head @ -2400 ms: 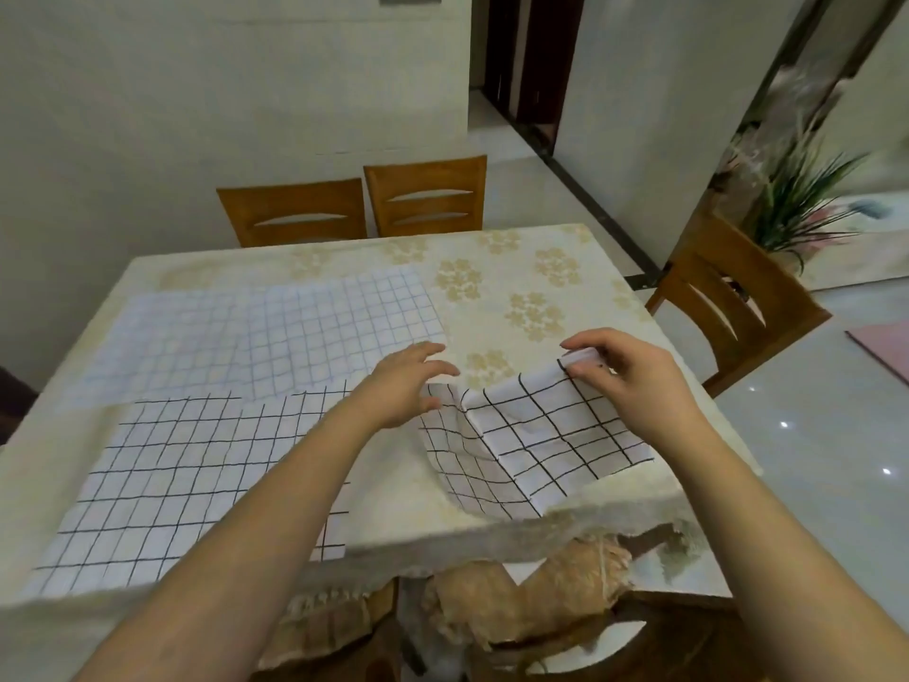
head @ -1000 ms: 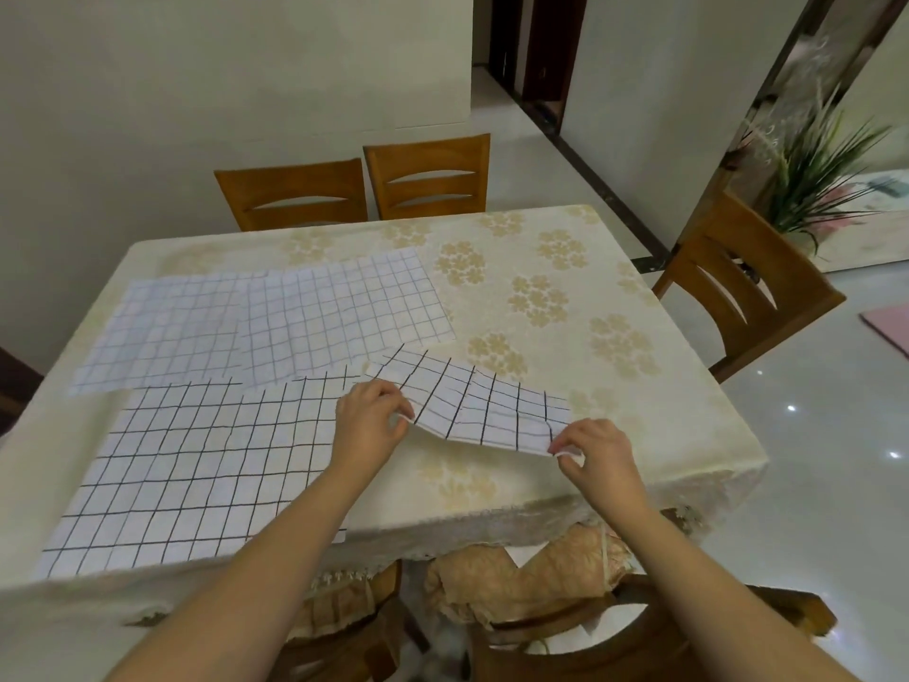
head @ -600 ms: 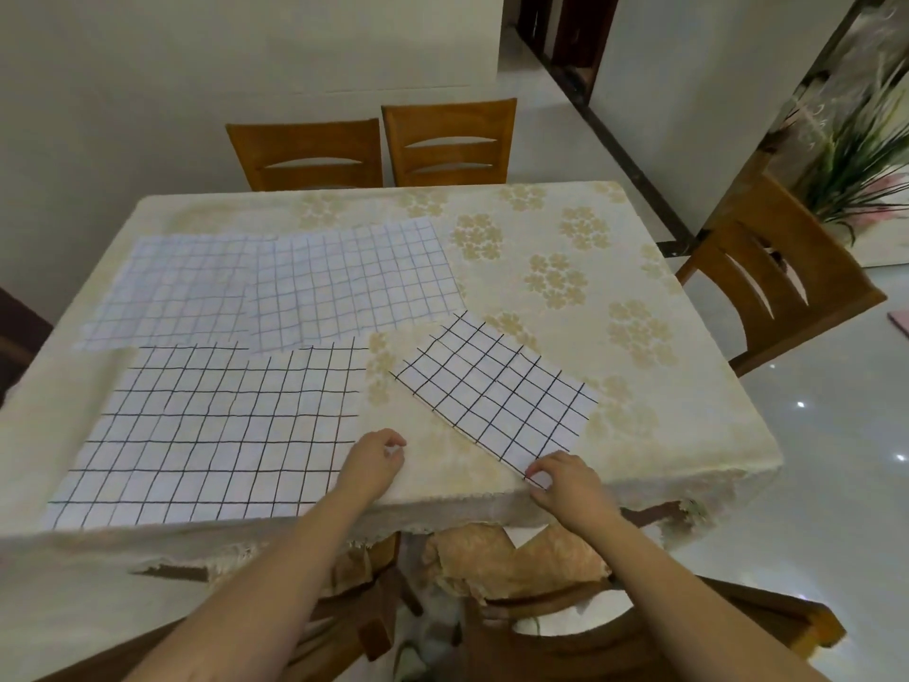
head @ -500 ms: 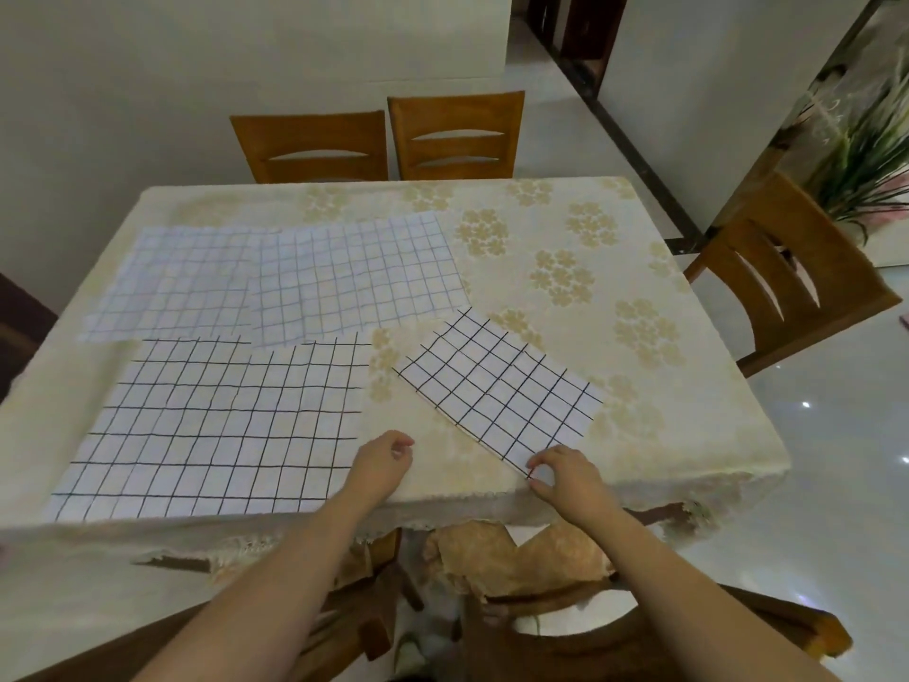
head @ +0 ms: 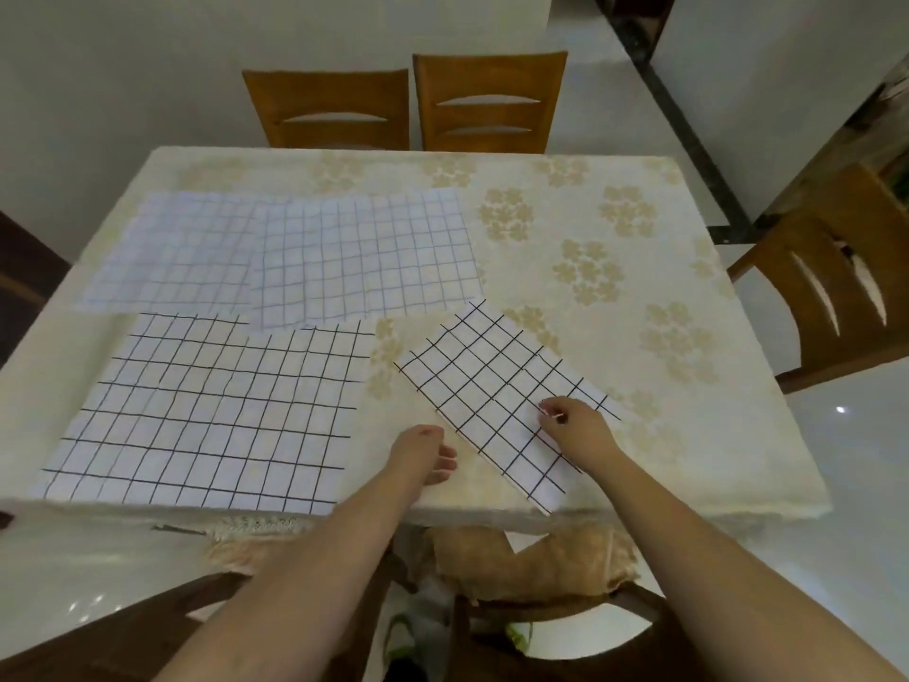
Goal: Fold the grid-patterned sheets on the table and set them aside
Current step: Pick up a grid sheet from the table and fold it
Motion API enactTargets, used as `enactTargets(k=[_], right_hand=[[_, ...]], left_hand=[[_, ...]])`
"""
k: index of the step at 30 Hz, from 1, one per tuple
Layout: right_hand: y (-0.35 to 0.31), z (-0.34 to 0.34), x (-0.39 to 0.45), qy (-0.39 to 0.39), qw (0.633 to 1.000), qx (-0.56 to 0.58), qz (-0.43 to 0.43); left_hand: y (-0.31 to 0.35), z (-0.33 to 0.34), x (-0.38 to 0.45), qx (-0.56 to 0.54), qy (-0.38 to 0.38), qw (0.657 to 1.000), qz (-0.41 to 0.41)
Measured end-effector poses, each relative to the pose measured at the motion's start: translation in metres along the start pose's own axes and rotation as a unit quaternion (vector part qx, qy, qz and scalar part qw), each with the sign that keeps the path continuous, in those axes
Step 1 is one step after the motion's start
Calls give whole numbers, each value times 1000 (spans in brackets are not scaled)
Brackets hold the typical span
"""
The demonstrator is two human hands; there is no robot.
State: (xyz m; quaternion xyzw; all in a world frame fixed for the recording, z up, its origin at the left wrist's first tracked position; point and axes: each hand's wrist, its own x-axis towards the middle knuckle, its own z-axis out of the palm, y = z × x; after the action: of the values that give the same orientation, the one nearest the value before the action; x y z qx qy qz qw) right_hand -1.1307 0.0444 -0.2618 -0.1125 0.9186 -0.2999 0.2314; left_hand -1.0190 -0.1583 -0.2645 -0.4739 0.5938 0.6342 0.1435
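Note:
A folded bold-grid sheet (head: 492, 391) lies slanted on the table (head: 688, 435) near its front edge. The fingertips of my right hand (head: 573, 428) rest on the sheet's right half, fingers bent. My left hand (head: 423, 452) lies relaxed on the tablecloth just left of that sheet and holds nothing. A large unfolded bold-grid sheet (head: 211, 411) lies flat at the front left. Behind it lie two faint-grid sheets, one at the far left (head: 172, 253) and one overlapping it towards the middle (head: 374, 253).
Two wooden chairs (head: 329, 110) (head: 487, 100) stand at the table's far side and another chair (head: 836, 292) at its right side. A dark chair with a tan cushion (head: 536, 563) sits under the near edge. Flowered tablecloth covers the table's right half.
The sheet was folded over and laid flat. My right hand went from pinching its near corner to resting on its top. My left hand let go and rests beside it.

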Motion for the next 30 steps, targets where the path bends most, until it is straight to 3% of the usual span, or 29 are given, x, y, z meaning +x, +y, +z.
enactTargets(k=[4, 8, 12, 18, 30], right_hand=[[0, -10, 44, 13, 999, 36, 34], [-1, -25, 87, 15, 996, 62, 69], [-5, -39, 123, 6, 996, 51, 69], [0, -35, 158, -35, 991, 16, 128], [6, -30, 160, -57, 995, -5, 80]], left_hand=[[-2, 16, 11, -30, 25, 998, -58], [-5, 29, 18, -79, 35, 994, -65], [-9, 36, 33, -40, 60, 994, -76], [-14, 38, 42, -65, 67, 995, -45], [-21, 35, 41, -185, 65, 979, -58]])
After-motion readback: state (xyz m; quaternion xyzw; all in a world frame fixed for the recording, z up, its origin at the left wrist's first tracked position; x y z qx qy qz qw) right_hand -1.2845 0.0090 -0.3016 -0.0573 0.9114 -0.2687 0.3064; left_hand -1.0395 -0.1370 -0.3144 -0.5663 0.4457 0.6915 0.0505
